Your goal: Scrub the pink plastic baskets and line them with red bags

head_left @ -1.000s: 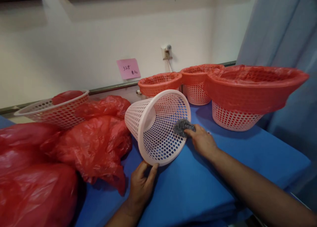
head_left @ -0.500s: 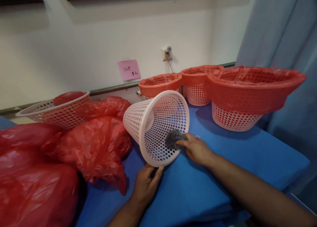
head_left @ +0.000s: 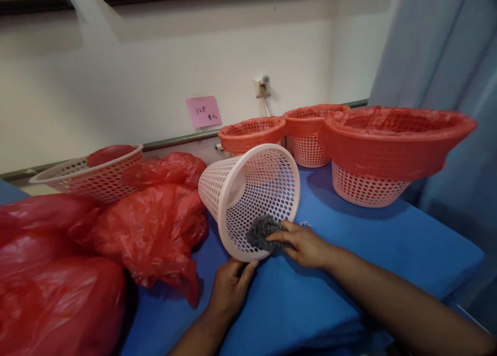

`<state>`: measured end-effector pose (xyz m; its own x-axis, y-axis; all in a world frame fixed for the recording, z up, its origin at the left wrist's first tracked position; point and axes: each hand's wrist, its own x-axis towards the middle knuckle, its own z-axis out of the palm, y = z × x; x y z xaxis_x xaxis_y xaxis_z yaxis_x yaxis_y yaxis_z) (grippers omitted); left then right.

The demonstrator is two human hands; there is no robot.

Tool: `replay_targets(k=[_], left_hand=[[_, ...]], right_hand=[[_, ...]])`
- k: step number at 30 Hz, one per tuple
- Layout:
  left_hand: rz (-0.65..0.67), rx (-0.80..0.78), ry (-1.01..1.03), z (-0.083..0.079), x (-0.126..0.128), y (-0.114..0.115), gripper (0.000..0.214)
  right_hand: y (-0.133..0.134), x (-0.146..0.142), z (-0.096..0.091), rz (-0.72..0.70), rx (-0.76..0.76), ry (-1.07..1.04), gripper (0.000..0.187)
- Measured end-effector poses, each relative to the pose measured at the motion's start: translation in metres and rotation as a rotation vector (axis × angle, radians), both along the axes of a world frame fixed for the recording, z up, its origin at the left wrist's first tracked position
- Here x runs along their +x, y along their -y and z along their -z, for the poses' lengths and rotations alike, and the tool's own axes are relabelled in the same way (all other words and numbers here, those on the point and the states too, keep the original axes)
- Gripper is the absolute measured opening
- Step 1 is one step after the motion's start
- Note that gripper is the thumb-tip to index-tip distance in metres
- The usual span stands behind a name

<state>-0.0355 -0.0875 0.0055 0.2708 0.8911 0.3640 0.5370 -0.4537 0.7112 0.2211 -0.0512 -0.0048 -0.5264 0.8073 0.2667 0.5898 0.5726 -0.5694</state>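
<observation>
A pale pink plastic wastebasket (head_left: 219,190) with perforated walls lies on its side on the blue-covered table, its mouth turned toward me. At the bottom of its rim, my left hand (head_left: 230,288) grips the edge, thumb in front and fingers partly hidden below. My right hand (head_left: 305,243) is closed on a dark grey fuzzy cloth (head_left: 265,232), which rests at the lower inside of the mouth, against the perforated wall.
Red plastic bags (head_left: 151,231) lie heaped at the left, before another white basket (head_left: 97,177). Behind and right stand bag-lined baskets: a small one (head_left: 252,133), another (head_left: 310,148) and a large one (head_left: 368,187). A pink note (head_left: 204,111) and a socket (head_left: 262,86) are on the wall.
My right hand has moved the cloth left and slightly down along the inside of the wastebasket's mouth. The wastebasket has shifted slightly, with my left hand still at its rim.
</observation>
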Motion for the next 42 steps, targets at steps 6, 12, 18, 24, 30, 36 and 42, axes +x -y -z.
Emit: replay_targets(k=[6,12,18,24,30,36,42], left_hand=[[-0.204,0.204,0.117,-0.012,-0.004,0.006,0.022],[-0.056,0.002,0.025,-0.005,0.001,0.003,0.023],[0.053,-0.197,-0.046,0.002,0.012,-0.003,0.041],[0.180,-0.204,-0.158,0.003,0.027,-0.015,0.030],[0.240,-0.018,-0.048,0.012,0.026,-0.032,0.029],[0.237,0.016,-0.032,0.005,0.022,-0.028,0.030],[0.171,0.039,-0.068,-0.004,0.020,-0.023,0.028]], right_hand=[[-0.021,0.026,-0.007,0.559,-0.004,0.096,0.052],[-0.014,0.011,-0.002,0.462,-0.069,0.173,0.063],[-0.016,0.013,0.004,0.394,-0.049,0.070,0.078],[-0.010,0.012,-0.002,0.367,-0.095,0.116,0.067],[0.004,0.014,-0.003,0.101,-0.097,0.014,0.052],[0.012,0.001,0.001,0.098,-0.106,-0.057,0.076],[-0.005,0.010,0.003,0.121,-0.039,-0.046,0.069]])
